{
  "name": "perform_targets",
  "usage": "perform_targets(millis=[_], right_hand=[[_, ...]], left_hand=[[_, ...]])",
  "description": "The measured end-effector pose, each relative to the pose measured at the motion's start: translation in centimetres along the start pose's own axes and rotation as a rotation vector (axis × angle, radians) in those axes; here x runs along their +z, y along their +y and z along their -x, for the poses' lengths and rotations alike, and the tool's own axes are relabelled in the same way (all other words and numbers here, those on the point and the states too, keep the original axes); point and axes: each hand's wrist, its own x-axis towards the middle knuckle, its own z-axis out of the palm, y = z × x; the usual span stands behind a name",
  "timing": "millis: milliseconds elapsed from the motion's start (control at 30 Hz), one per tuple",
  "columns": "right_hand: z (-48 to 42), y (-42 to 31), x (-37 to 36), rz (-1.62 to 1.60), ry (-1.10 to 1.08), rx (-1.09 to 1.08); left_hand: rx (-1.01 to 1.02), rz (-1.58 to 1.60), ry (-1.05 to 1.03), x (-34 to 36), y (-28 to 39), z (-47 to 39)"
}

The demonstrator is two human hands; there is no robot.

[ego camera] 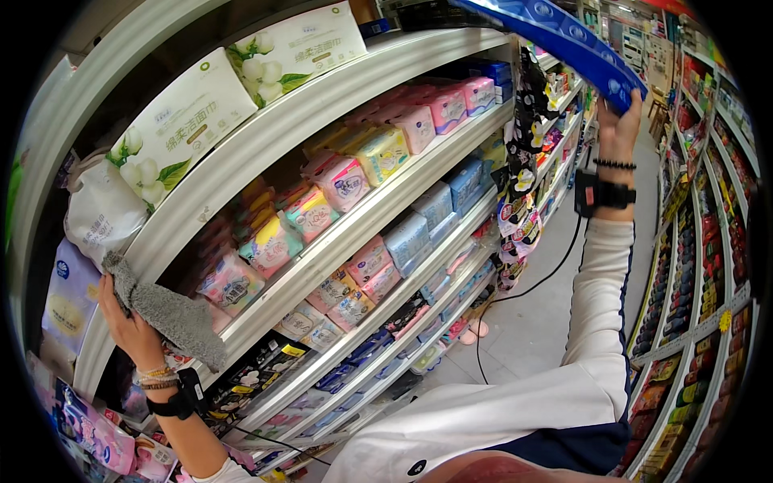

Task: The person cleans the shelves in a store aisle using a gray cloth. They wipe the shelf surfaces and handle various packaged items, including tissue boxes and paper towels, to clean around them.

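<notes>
My left hand (133, 326) grips a grey terry cloth (175, 311) at the left end of the shelf rack. The cloth hangs over the front edge of the upper shelf (290, 99), below a white drawstring bag (102, 208). High on the right, my right hand (622, 124) holds the lower end of a long blue pack (561, 48), tilted and raised off the shelves. The pack's far end leaves the picture at the top. White boxes of cotton face tissues (184, 139) line the upper shelf between my hands.
Lower shelves hold tissue packs (383, 154) and blue packs (407, 241). Hanging strips of black packets (525, 133) stick out at the rack's end. A dark cable (543, 284) runs beside the tiled aisle floor (513, 338). Bottle-filled shelves (670, 284) stand on the right.
</notes>
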Motion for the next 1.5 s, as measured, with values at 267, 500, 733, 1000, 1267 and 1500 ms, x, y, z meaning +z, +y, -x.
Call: perform_targets(millis=[267,500,733,1000,1267,1500], right_hand=[[8.8,-2.6,-7.7,0.063,-0.121,0.260],[18.1,-0.8,-4.0,-0.129,-0.305,0.519],[26.4,2.2,-1.4,-0.130,-0.420,0.807],[27.6,2.0,1.3,-0.095,-0.586,0.864],[29.5,-0.1,4.7,1.003,-1.271,-0.599],[28.3,0.2,6.8,1.033,-1.268,-0.838]], left_hand=[[0.050,0.359,0.103,-3.9,7.5,4.6],[-0.137,1.149,-0.695,2.1,22.7,9.0],[-0.902,1.908,-0.838,5.8,26.9,11.7],[-1.155,2.087,-0.591,5.3,26.4,11.2],[-1.011,1.787,-0.308,4.7,29.3,9.9],[-0.715,1.623,-0.439,4.5,31.0,8.8]])
